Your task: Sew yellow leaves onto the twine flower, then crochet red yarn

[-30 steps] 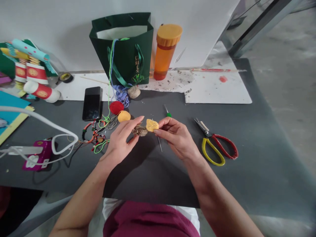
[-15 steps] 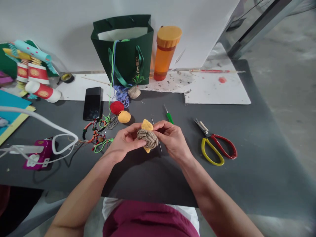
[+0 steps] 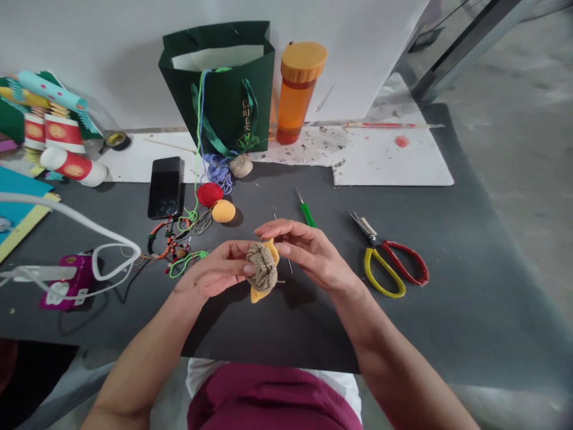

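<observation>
My left hand (image 3: 213,275) pinches a small crocheted piece (image 3: 262,270), tan-brown on the near side with a yellow part showing behind and below it. It is held above the dark table (image 3: 447,310). My right hand (image 3: 308,252) is just right of the piece, fingers stretched out and loosely curved, fingertips close to its top. A thin metal needle (image 3: 283,242) lies on the table partly hidden behind my right fingers. A green-handled crochet hook (image 3: 306,210) lies just beyond them.
Red-and-yellow scissors (image 3: 389,264) lie to the right. A red ball (image 3: 210,194) and a yellow ball (image 3: 223,211), tangled cords (image 3: 179,245), a phone (image 3: 165,186), a green paper bag (image 3: 219,89) and an orange bottle (image 3: 298,89) sit further back. A pink device (image 3: 67,280) with white cable is at left.
The crocheted piece went from being held apart between both hands to turned tan side up in my left hand. My right hand let go and its fingers opened. Both hands came nearer.
</observation>
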Tool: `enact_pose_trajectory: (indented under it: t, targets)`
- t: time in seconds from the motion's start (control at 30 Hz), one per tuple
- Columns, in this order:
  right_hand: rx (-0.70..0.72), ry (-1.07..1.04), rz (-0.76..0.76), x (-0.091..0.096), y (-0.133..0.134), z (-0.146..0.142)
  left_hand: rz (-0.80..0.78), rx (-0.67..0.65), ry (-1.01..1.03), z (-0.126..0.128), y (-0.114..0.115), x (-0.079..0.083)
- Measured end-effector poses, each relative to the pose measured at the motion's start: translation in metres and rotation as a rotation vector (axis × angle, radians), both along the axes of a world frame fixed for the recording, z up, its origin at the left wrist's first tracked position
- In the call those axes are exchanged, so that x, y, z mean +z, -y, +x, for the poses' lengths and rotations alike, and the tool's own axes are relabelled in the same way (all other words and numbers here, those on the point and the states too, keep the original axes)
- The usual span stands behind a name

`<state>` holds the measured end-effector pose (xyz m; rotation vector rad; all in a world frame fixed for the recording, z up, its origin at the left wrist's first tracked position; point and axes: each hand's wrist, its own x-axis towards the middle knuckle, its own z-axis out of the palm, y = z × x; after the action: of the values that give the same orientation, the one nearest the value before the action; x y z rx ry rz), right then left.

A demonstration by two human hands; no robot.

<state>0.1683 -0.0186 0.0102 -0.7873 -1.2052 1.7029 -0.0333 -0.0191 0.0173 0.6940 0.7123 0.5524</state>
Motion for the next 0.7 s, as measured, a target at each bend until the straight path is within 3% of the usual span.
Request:
enact_pose_trajectory:
  t: [0.1, 0.33, 0.57, 0.7]
  targets:
    - [-0.035, -0.062, -0.057, -0.002, 0.0, -0.004, -0.01, 0.013, -0.003, 0.001, 0.0, 0.0]
    - [-0.335, 0.075, -0.087, -0.004, -0.005, -0.002, 0.032, 0.145, -0.12, -0.001, -0.004, 0.003]
    - [-0.384, 0.184, -0.047, -0.006, -0.006, -0.001, 0.074, 0.074, -0.086, -0.006, -0.004, -0.001]
    - [-0.429, 0.281, 0.025, -0.004, -0.003, -0.005, 0.103, 0.12, -0.142, -0.001, -0.002, -0.008]
